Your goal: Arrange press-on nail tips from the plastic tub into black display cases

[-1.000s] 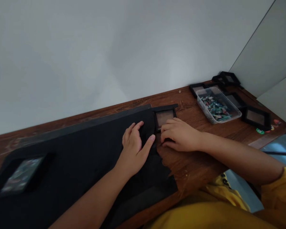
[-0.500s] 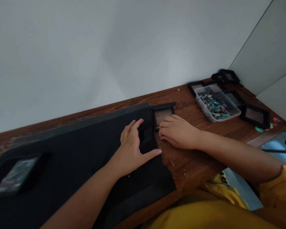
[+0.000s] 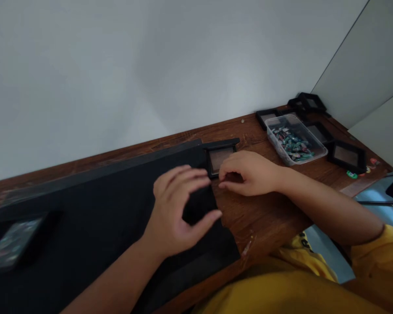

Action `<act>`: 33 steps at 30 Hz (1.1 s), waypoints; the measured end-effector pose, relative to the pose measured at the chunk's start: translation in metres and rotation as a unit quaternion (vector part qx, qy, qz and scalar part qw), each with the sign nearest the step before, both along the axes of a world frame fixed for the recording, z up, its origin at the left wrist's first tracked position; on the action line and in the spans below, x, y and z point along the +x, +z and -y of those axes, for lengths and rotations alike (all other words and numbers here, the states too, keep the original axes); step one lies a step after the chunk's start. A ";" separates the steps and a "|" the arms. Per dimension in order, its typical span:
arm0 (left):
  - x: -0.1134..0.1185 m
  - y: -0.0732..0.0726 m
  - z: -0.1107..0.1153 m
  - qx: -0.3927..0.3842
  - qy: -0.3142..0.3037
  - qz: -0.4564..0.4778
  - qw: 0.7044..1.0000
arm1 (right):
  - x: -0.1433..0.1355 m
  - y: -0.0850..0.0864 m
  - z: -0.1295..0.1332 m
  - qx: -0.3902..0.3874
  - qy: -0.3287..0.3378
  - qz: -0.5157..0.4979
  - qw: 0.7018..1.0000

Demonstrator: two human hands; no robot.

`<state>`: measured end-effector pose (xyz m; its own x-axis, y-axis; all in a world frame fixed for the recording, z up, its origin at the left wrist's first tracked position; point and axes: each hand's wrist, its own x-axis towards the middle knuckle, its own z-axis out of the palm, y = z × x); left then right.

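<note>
The black frame [image 3: 220,159] lies just beyond the right hand [image 3: 247,171], whose thumb has loosened from its curled fingers; whether the tips pinch anything, I cannot tell. The left hand [image 3: 173,209], now more arched, thumb and fingers apart, seemingly grips nothing beside the frame.

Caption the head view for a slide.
Left hand over a flat black mat, right hand at a black rectangular frame; clear rectangular plastic box farther right.

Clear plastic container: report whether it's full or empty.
Partly full: small teal and pink pieces lie inside the clear plastic container, below its rim.
</note>
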<state>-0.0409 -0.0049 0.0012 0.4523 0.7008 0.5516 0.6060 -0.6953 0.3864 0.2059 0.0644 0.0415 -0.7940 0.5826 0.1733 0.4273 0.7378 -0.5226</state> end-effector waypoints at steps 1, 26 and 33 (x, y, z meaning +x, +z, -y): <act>0.005 0.004 0.007 0.014 -0.064 -0.003 0.998 | 0.000 0.000 0.000 0.017 -0.011 -0.009 1.000; 0.033 0.008 0.042 -0.071 -0.316 -0.060 0.944 | 0.000 -0.002 -0.005 0.061 -0.077 -0.013 0.995; 0.025 0.002 0.028 -0.066 -0.259 -0.072 0.961 | 0.002 0.006 -0.004 0.059 -0.233 -0.101 0.965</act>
